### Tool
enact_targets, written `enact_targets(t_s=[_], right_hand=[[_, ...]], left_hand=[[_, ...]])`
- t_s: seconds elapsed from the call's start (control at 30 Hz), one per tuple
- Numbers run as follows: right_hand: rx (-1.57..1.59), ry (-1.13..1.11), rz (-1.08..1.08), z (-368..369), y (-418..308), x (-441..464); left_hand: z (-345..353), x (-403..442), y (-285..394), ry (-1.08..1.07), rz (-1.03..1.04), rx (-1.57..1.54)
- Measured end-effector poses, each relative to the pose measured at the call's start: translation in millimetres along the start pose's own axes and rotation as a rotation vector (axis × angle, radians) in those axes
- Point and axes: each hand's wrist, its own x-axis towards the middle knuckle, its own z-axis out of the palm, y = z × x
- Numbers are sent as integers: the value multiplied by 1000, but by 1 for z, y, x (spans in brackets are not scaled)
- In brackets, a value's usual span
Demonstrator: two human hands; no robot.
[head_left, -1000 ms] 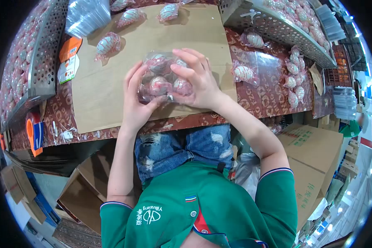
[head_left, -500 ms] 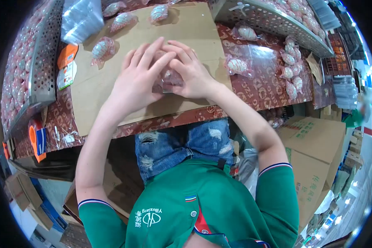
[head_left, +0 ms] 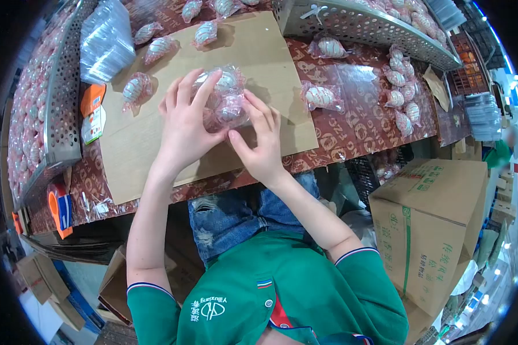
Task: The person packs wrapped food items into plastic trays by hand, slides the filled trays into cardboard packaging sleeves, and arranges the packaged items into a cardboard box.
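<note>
We've got the wrapped pcs [head_left: 231, 107] betw. our L hand [head_left: 184, 125] & R hand [head_left: 263, 142], over cardboard [head_left: 131, 150] on the worktop [head_left: 357, 125]. L fingers hold their L side; R fingers, spread from thumb, at R edge, can't tell if gripping.

Grn short-slv polo [head_left: 322, 282], sleeve hems [head_left: 151, 285] w/ red, wht & navy stripes. Wht chest logo [head_left: 212, 311] reads "Yiliuxiang" + Chinese chars. Striped tab [head_left: 265, 284] nr round btn [head_left: 269, 303], red inner placket [head_left: 281, 315]. Ripped blue jeans [head_left: 218, 227].

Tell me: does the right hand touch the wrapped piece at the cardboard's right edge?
Apart. The head view shows bare cardboard between the right hand and the wrapped piece.
</note>
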Motion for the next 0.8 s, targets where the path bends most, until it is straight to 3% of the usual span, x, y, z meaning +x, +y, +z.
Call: enact_targets(t_s=[0.07,0.13,0.17,0.23,0.27,0.33,0.37,0.57,0.6,0.67,0.73,0.8], right_hand=[[230,-36,110,-3,11,-2],[804,-100,384,-23,19,11],[776,-9,461,-31,17,18],[337,3,92,-38,16,50],[244,-43,-46,-25,14,67],[-117,-427,-129,-11,-11,79],[-102,-286,-273,6,-3,72],[17,-325,-179,3,5,75],[53,-228,-178,2,10,73],[163,-42,41,-5,41,57],[771,-225,543,-19,38,32],[440,-151,287,-11,21,1]], left_hand=[[-3,2,0,-22,8,-16],[-5,1,2,-89,71,81],[-7,1,4,-120,99,93],[-8,-2,10,-123,131,86],[-8,-1,13,-130,167,81],[-2,-3,12,-140,192,116],[4,-6,9,-126,189,146],[12,-13,11,-41,152,173],[4,-11,12,-69,155,142],[-7,-11,14,-94,159,52],[-5,-14,15,-56,139,50],[-1,-17,20,-39,130,38]])
